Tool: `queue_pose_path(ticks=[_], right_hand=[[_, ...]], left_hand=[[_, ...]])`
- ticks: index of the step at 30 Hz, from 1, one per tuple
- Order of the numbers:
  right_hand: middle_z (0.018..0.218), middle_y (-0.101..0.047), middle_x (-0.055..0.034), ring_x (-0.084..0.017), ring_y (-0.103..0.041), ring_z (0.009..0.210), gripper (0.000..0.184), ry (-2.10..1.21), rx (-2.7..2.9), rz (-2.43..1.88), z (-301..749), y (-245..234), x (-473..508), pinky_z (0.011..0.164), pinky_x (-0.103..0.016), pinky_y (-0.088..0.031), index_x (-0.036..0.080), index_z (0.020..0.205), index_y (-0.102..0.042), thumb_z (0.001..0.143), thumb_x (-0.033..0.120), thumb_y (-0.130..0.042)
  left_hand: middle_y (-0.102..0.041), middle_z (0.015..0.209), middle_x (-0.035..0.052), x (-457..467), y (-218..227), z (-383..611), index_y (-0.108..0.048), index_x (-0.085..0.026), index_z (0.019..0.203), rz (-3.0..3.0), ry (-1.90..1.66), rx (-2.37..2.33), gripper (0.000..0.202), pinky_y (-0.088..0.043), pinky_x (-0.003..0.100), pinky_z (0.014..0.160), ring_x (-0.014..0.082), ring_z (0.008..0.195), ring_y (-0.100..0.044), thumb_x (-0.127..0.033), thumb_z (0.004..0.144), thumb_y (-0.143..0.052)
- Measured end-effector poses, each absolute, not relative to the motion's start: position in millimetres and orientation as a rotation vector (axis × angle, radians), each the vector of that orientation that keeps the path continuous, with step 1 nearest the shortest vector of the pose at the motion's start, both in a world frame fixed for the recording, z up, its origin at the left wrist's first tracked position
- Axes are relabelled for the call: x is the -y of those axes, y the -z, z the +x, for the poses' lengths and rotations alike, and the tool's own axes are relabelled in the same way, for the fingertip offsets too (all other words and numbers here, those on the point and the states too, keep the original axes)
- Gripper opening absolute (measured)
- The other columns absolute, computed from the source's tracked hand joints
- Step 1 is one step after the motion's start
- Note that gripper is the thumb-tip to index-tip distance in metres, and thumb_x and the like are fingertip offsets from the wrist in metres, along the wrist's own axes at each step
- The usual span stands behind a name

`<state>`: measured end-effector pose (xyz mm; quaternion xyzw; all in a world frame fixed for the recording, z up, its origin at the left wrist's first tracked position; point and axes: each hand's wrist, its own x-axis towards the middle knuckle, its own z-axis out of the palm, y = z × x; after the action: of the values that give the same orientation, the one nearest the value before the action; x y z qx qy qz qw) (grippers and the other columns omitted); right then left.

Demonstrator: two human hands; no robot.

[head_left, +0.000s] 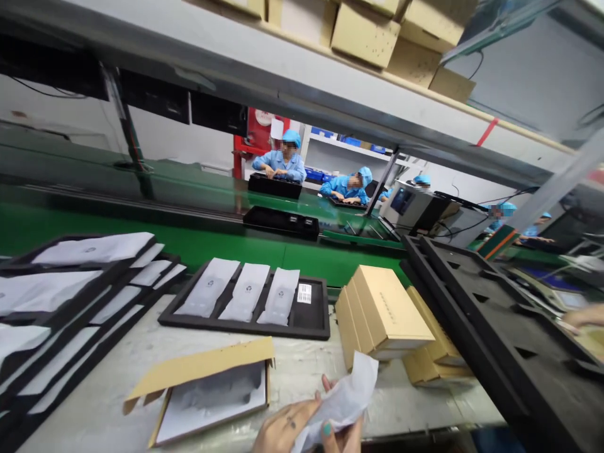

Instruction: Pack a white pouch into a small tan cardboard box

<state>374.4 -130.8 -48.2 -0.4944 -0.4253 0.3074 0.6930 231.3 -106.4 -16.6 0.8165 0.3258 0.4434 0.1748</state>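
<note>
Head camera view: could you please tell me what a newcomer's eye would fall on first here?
At the bottom edge, the hands hold a white pouch over the grey bench. Just left lies an open cardboard box, its flap raised and a white tray inside. Behind it, a black tray holds three white pouches in a row, and closed tan boxes are stacked to the right.
</note>
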Motion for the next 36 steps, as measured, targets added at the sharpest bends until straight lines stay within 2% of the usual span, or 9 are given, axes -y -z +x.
queue_pose_path(ticks=[4,9,14,19,21,24,27,32,36], right_hand=[[0.156,-0.03,-0.023,-0.045,-0.036,0.14,0.091,-0.224,1.292,-1.31,440,29,138,0.103,-0.07,-0.042,0.022,0.157,-0.017,0.088,0.059,-0.064],[0.127,-0.065,-0.0053,-0.032,-0.06,0.12,0.049,-0.096,2.305,-1.295,485,2,134,0.109,-0.064,-0.041,0.032,0.138,-0.052,0.091,0.029,-0.068],[0.101,-0.072,0.0015,-0.023,-0.066,0.101,0.019,-0.25,2.298,-1.263,482,0,118,0.107,-0.059,-0.043,0.032,0.115,-0.063,0.096,0.028,-0.064],[0.084,-0.068,0.0021,-0.019,-0.066,0.086,0.009,-0.106,2.168,-1.268,477,-10,118,0.101,-0.05,-0.044,0.027,0.096,-0.064,0.099,0.019,-0.058],[0.081,-0.067,0.0012,-0.019,-0.066,0.087,0.011,0.069,2.197,-1.239,470,-18,121,0.106,-0.048,-0.038,0.023,0.097,-0.064,0.097,0.015,-0.057],[0.086,-0.07,0.0028,-0.017,-0.065,0.097,0.015,0.257,2.258,-1.089,455,-24,127,0.119,-0.043,-0.021,0.023,0.097,-0.066,0.094,0.011,-0.058],[0.123,-0.064,0.0023,-0.019,-0.056,0.12,0.024,0.384,2.007,-1.028,444,-18,128,0.123,-0.042,-0.016,0.031,0.114,-0.066,0.093,0.019,-0.062],[0.157,-0.031,-0.0188,-0.037,-0.038,0.141,0.096,-0.417,1.428,-1.215,424,7,118,0.111,-0.056,-0.038,0.022,0.158,-0.013,0.087,0.066,-0.062],[0.124,-0.062,-0.0122,-0.03,-0.06,0.116,0.054,-0.827,1.344,-1.134,401,25,107,0.098,-0.042,-0.051,0.023,0.13,-0.053,0.09,0.058,-0.064]], left_hand=[[-0.07,0.128,0.0032,99,52,228,-0.051,-0.032,0.141,2.252,-1.063,-0.867,0.071,-0.055,0.029,0.099,0.0209,0.114,-0.068,-0.003,0.078,-0.064],[-0.073,0.113,0.003,87,59,237,-0.07,-0.036,0.118,2.008,-0.882,-0.996,0.049,-0.056,0.036,0.097,0.0241,0.11,-0.067,-0.015,0.076,-0.082],[-0.073,0.093,0.0036,90,49,234,-0.076,-0.029,0.097,1.961,-1.164,-0.935,0.011,-0.058,0.028,0.082,0.0188,0.091,-0.07,-0.024,0.09,-0.069],[-0.072,0.105,0.0039,102,42,241,-0.07,-0.028,0.106,2.036,-1.198,-1.039,0.019,-0.055,0.031,0.092,0.0205,0.104,-0.067,-0.017,0.092,-0.063],[-0.072,0.117,0.0054,102,31,251,-0.064,-0.029,0.123,2.085,-1.006,-1.133,0.046,-0.056,0.036,0.093,0.0255,0.108,-0.067,-0.018,0.079,-0.076],[-0.076,0.106,0.0047,95,9,267,-0.065,-0.028,0.126,2.117,-0.761,-1.134,0.068,-0.057,0.042,0.088,0.0296,0.096,-0.07,-0.002,0.064,-0.071],[-0.077,0.095,0.0044,88,-3,273,-0.076,-0.026,0.098,1.884,-0.823,-1.033,0.041,-0.057,0.037,0.086,0.0256,0.091,-0.07,-0.001,0.07,-0.061],[-0.078,0.101,0.0102,87,15,265,-0.078,-0.018,0.096,1.156,-1.12,-1.171,0.035,-0.055,0.04,0.096,0.0303,0.098,-0.072,-0.033,0.065,-0.084],[-0.079,0.088,0.0116,91,26,263,-0.079,-0.016,0.086,1.035,-1.232,-1.217,0.049,-0.061,0.037,0.081,0.0308,0.086,-0.073,-0.058,0.063,-0.083]])
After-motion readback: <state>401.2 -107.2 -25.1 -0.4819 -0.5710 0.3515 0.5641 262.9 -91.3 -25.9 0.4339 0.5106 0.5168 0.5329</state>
